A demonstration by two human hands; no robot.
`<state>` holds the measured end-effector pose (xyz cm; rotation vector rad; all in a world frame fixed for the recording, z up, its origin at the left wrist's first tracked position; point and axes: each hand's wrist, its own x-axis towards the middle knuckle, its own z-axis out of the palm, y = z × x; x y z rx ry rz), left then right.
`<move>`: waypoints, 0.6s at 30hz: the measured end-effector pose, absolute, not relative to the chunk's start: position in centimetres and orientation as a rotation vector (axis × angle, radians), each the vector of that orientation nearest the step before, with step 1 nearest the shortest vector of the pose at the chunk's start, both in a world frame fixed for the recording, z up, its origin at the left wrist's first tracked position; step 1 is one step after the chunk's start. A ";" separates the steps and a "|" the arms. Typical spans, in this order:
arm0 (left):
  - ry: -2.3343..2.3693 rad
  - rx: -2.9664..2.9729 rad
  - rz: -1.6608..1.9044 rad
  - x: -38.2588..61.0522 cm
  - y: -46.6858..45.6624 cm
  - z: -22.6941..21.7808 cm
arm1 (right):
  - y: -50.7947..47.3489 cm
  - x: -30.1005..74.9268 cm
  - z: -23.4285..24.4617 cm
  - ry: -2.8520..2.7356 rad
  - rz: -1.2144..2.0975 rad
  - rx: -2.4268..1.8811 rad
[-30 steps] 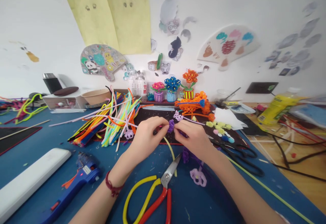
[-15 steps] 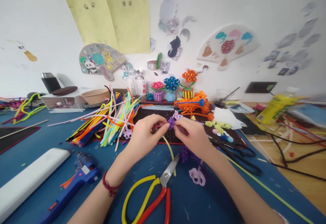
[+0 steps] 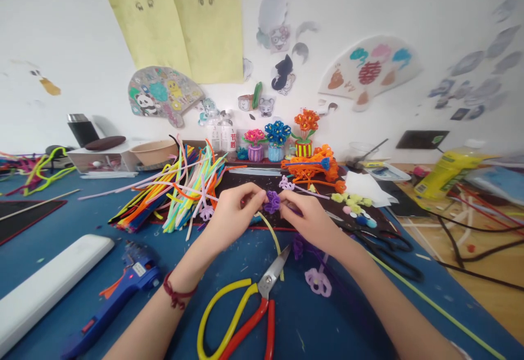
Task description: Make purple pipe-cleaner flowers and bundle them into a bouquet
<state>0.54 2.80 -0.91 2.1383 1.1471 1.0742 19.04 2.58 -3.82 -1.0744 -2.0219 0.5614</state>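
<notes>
Between my two hands is a dark purple pipe-cleaner flower (image 3: 272,202), its looped petals facing me. My left hand (image 3: 241,205) pinches its left side with thumb and forefinger. From the right, my right hand (image 3: 305,211) grips it too, fingers curled, and hides part of it. Just below lie a pale green pipe cleaner (image 3: 271,231) and scissors (image 3: 268,281) with one yellow and one red handle, blades pointing away from me. A lilac pipe-cleaner flower (image 3: 318,282) rests under my right forearm, beside another dark purple piece (image 3: 298,246).
A bundle of colourful pipe cleaners (image 3: 192,185) lies left of my hands. A blue glue gun (image 3: 135,278) and a long white case (image 3: 53,289) are nearer on the left. Black scissors (image 3: 385,245) and pompoms (image 3: 352,204) sit right. Orange pipe-cleaner flowers (image 3: 311,166) and small flower pots (image 3: 276,153) stand behind.
The purple flower has turned and shows more of its petals between my fingers. My hands have shifted only slightly, and the view has moved a little.
</notes>
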 end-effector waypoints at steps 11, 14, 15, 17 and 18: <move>1.131 2.403 0.934 0.7 2.0 -0.6 | 2.3 19.1 -3.5 -2.047 0.570 -1.046; 1.120 2.395 0.933 0.8 2.1 -0.7 | 2.5 19.2 -3.6 -2.069 0.531 -1.054; 1.115 2.392 0.936 0.8 2.1 -0.7 | 2.5 19.3 -3.6 -2.080 0.513 -1.058; 1.106 2.380 0.944 0.8 2.2 -0.8 | 2.6 19.4 -3.7 -2.100 0.473 -1.070; 1.100 2.374 0.950 0.8 2.2 -0.8 | 2.6 19.4 -3.8 -2.112 0.454 -1.074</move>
